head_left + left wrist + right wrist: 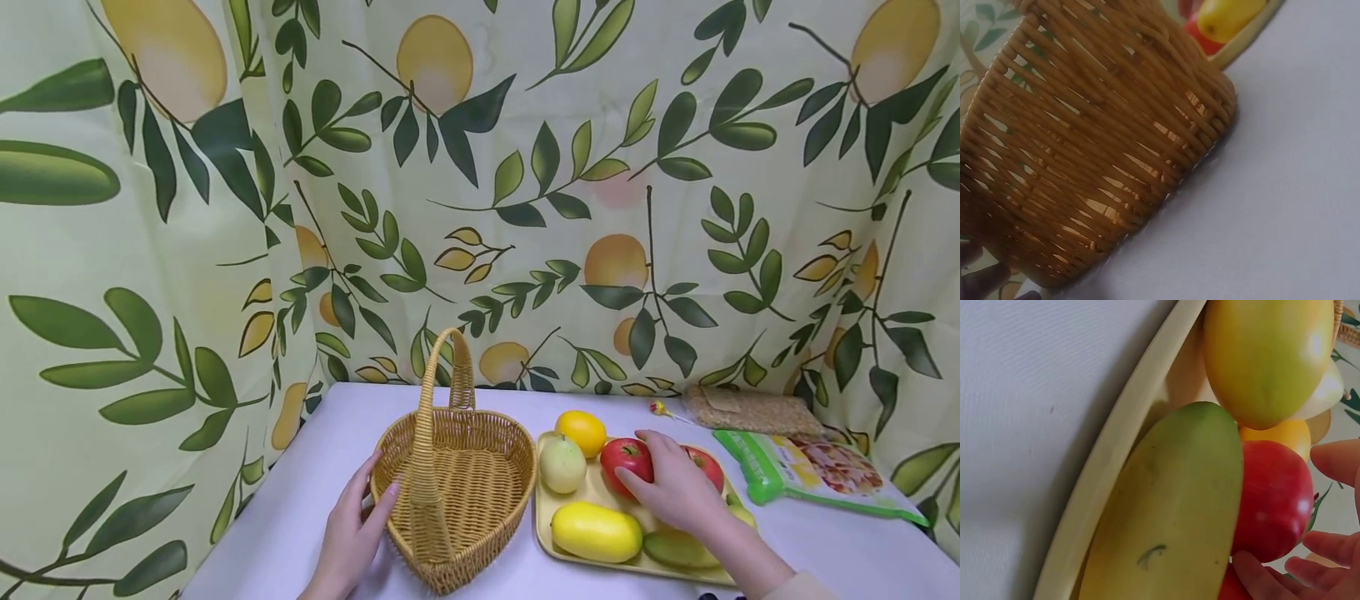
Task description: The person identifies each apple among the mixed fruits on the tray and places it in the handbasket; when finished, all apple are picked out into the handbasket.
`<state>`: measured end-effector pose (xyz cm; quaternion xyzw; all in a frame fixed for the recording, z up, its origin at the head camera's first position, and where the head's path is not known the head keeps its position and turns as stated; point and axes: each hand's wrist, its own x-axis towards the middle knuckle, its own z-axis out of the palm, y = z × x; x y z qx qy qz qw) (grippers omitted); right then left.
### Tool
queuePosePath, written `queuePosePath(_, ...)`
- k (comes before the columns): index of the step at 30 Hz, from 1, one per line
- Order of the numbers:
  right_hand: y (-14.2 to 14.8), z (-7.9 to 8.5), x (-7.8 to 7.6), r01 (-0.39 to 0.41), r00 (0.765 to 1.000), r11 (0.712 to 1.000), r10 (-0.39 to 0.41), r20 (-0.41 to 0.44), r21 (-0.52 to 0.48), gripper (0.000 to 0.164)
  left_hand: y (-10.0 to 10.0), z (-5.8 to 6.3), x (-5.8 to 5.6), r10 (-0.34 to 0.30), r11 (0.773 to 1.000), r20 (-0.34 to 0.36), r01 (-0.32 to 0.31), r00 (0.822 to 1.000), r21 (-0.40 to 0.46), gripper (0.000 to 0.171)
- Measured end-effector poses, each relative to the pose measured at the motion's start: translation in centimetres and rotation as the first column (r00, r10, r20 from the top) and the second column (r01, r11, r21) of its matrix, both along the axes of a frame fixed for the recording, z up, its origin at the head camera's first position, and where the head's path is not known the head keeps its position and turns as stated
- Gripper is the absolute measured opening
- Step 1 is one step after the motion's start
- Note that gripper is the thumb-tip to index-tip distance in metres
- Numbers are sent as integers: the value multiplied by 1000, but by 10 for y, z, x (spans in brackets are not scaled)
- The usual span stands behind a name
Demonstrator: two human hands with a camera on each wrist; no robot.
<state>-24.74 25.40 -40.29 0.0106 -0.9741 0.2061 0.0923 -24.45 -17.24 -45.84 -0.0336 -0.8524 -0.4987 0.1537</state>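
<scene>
A heart-shaped wicker basket (517, 500) with a tall handle stands on the white table, with no fruit in it. At its left rim, my left hand (356, 521) grips it, thumb over the edge and fingers outside. My right hand (675, 483) is spread around a red apple (624, 461) on a cream tray (546, 533). In the right wrist view a small gap shows between thumb and apple (1272, 500), while other fingertips lie right at its edge. Around it sit a second red apple (708, 468), a pale round fruit (562, 464), an orange-yellow fruit (581, 432) and a yellow oblong fruit (596, 531).
A green-yellow long fruit (675, 550) lies at the tray's front, partly under my right forearm. Behind and right of the tray are a green food packet (817, 475), a bag of brown grains (757, 410) and a small lollipop (660, 407). A leaf-patterned cloth (525, 250) hangs behind the table.
</scene>
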Motion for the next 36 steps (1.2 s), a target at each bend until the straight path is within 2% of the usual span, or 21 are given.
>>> queuePosePath(12,-5,-6,-8,-7,1000,999,6,22,45,88,-4,-2,2,31,988,36,-36,999,148,47)
queuePosePath(20,-7,-7,-17,-6,995,996,-3,100,92,98,-4,-3,3,19,988,4,-20,1000,153,48)
queuePosePath(28,-7,-4,-24,2,988,998,-11,153,56,98,-1,0,4,-9,987,-38,15,999,159,47)
queuePosePath(36,-8,-3,-24,8,989,1000,-12,146,22,95,-2,-1,2,6,989,-34,-1,999,147,47)
